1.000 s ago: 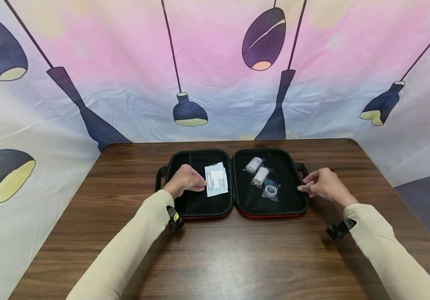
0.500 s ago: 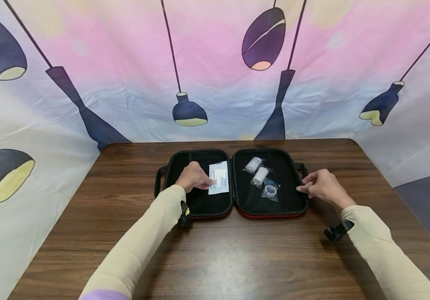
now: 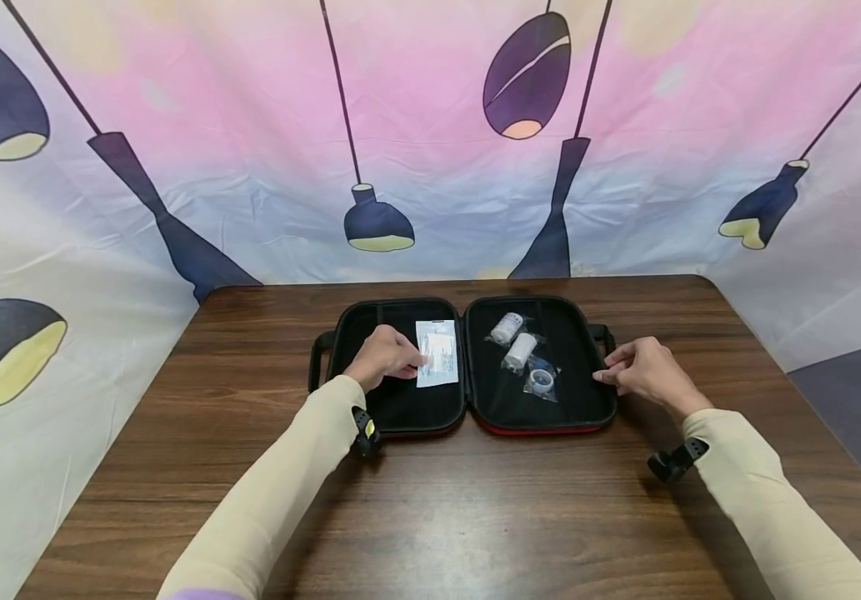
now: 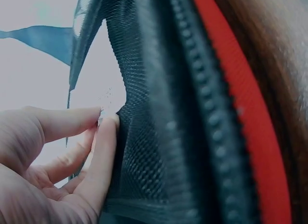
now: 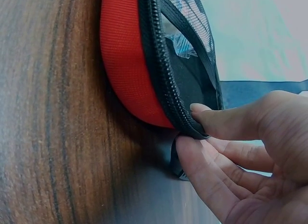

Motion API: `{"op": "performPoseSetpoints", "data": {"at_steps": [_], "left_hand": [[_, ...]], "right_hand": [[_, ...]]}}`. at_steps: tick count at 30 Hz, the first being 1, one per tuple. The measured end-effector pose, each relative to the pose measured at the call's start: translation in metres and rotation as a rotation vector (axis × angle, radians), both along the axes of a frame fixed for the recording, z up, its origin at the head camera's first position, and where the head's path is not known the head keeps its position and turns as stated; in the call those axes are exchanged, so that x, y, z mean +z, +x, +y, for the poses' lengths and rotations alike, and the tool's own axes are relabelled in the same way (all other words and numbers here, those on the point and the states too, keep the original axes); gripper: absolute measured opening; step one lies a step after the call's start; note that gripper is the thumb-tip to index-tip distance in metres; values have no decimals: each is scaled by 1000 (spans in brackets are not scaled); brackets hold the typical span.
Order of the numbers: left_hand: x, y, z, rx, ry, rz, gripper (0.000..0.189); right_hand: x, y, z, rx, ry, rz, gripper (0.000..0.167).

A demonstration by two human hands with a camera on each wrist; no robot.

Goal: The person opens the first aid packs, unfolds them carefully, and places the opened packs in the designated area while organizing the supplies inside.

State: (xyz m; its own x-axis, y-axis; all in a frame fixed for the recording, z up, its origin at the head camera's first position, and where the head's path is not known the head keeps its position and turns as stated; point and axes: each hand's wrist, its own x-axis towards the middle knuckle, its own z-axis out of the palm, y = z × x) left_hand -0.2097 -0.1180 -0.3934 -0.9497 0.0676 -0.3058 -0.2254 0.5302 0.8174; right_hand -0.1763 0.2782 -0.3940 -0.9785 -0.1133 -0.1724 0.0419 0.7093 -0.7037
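Note:
A zippered case [image 3: 400,417], black inside with a red outer shell, lies spread in two halves on the table. In its left half are white printed packets [image 3: 441,354], overlapping, near the hinge. My left hand [image 3: 385,357] reaches over that half and pinches the edge of a white packet [image 4: 98,74] between thumb and fingers. At the far right side, my right hand [image 3: 648,371] pinches the case's zippered rim [image 5: 180,113], thumb inside and fingers outside. The right half holds two white rolls [image 3: 521,351] in clear wrap and a ring-shaped roll [image 3: 541,382] in a clear bag.
Black handles [image 3: 319,358] stick out at both outer sides of the case. The brown wooden table [image 3: 445,517] extends in front of it. A cloth backdrop with printed lamps [image 3: 379,221] hangs behind the table.
My left hand has moved right, deeper over the left half, and the packets have shifted slightly toward the hinge. My right hand stays at the rim.

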Motion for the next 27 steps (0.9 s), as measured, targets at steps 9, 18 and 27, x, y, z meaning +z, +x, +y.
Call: {"op": "performPoseSetpoints", "data": {"at_steps": [9, 18, 27], "left_hand": [[5, -1, -2, 43, 12, 11, 11], [18, -2, -13, 68, 68, 35, 18], [30, -2, -43, 133, 50, 60, 22]], "right_hand": [[-1, 0, 0, -1, 3, -6, 31], [-1, 0, 1, 12, -8, -5, 32], [-1, -1, 1, 22, -1, -3, 30]]}}
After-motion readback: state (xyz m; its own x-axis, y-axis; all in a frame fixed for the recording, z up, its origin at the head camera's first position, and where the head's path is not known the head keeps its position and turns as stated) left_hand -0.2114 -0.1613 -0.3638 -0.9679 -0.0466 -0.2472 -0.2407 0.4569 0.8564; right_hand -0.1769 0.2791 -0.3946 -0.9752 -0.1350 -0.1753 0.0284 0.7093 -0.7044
